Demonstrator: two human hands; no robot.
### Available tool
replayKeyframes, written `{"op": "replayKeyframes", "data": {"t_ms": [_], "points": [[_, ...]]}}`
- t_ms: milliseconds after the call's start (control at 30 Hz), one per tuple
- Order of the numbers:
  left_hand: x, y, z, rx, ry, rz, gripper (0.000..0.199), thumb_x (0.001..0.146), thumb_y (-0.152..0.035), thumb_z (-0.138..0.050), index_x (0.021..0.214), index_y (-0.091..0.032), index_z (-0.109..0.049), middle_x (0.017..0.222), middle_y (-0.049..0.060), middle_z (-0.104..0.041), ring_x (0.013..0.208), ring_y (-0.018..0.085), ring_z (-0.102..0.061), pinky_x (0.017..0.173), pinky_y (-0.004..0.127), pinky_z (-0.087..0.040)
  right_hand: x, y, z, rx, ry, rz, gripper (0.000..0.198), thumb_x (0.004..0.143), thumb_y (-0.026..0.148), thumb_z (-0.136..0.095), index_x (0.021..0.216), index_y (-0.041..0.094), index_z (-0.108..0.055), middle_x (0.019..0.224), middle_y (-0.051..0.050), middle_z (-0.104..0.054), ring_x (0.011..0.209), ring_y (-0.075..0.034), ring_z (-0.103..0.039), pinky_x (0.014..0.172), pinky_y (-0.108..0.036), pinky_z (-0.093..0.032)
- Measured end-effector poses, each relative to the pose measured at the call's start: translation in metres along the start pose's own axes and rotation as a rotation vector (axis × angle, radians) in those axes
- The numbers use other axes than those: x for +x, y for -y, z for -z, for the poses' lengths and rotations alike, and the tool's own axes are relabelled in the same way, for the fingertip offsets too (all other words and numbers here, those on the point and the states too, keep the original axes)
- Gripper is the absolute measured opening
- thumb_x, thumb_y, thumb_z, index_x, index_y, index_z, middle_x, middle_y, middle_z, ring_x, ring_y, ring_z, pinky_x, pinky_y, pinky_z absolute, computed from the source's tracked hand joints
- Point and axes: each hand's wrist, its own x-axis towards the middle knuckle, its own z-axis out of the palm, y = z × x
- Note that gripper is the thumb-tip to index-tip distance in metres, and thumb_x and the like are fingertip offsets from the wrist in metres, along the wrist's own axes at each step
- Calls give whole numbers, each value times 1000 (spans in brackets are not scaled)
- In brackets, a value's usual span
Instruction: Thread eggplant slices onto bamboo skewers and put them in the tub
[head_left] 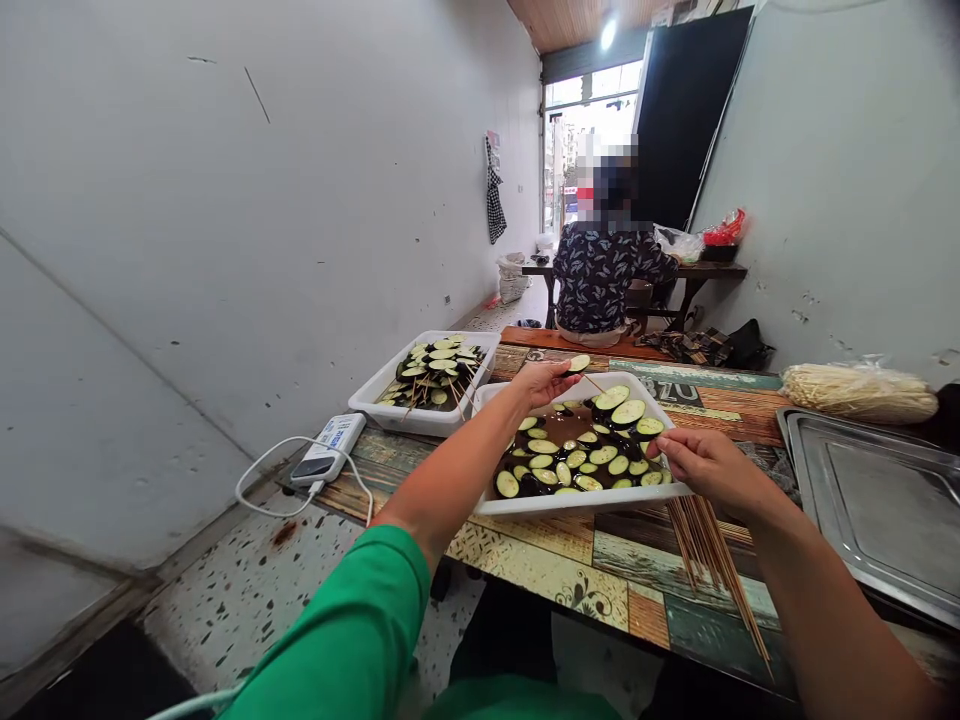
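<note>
Eggplant slices sit in a short row between the two hands, apparently strung on a thin skewer, a bit of which shows just beside the left fingertips. The left hand pinches a single slice between thumb and fingers at the far end of that row. The right hand, thumb and forefinger pressed together, pinches the near end of the skewer, though the fingers hide the exact grip. Below both hands, a white tray holds many loose slices in brownish liquid. Left of the left hand is a second tray with skewered slices, and nearer the person, a power strip. Below the right hand lies a bundle of bare sticks; to its right are metal trays. Well beyond the hands, another person sits facing away.
</note>
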Motion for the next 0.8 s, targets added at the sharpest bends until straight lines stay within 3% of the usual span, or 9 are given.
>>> {"op": "replayKeyframes", "data": {"t_ms": [800], "points": [[-2, 0, -1, 9, 31, -27, 13, 86, -6, -49, 77, -7, -58, 64, 6, -63, 53, 7, -61, 50, 13, -49, 0, -1, 1, -17, 4, -12, 39, 75, 53, -46, 77, 16, -59, 47, 8, -29, 43, -7, -22, 43, -23, -15]]}}
